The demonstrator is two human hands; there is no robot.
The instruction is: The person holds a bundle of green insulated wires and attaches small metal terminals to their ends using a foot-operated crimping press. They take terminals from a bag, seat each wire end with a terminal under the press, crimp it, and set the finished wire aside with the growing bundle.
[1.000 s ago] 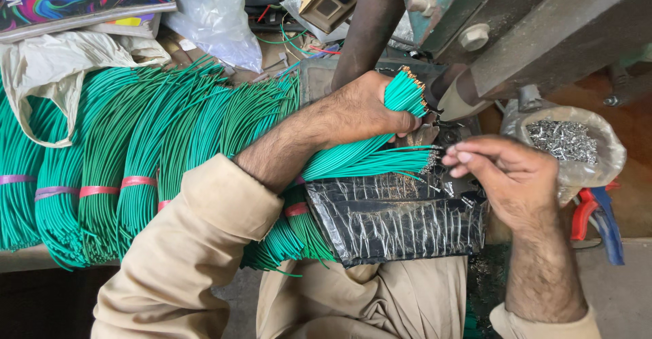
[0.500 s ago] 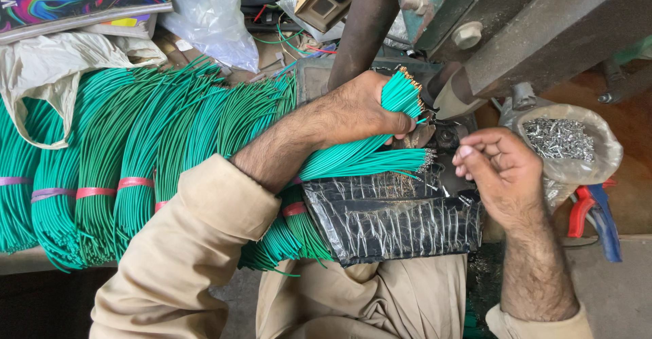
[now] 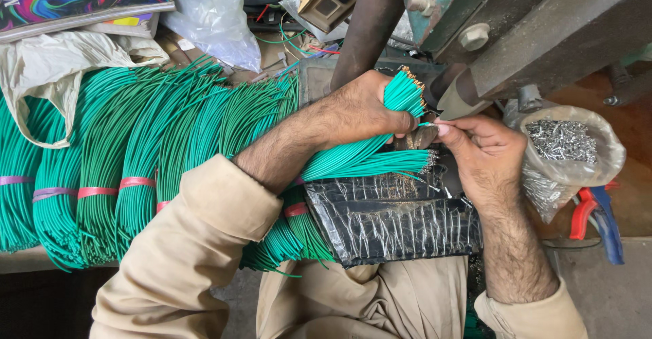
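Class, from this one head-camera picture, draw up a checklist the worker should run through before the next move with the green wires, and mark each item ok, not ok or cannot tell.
1. Left hand grips the bundle of green wires firmly: ok.
2. Stripped ends of that bundle point toward the machine: ok.
3. Right hand has its fingertips at the machine's working point: ok.
4. A single wire or metal piece is pinched in the right fingertips: cannot tell, too small.
5. Bag of small metal pieces lies open beside the right hand: ok.
6. Fingers are clear of moving parts: cannot tell.
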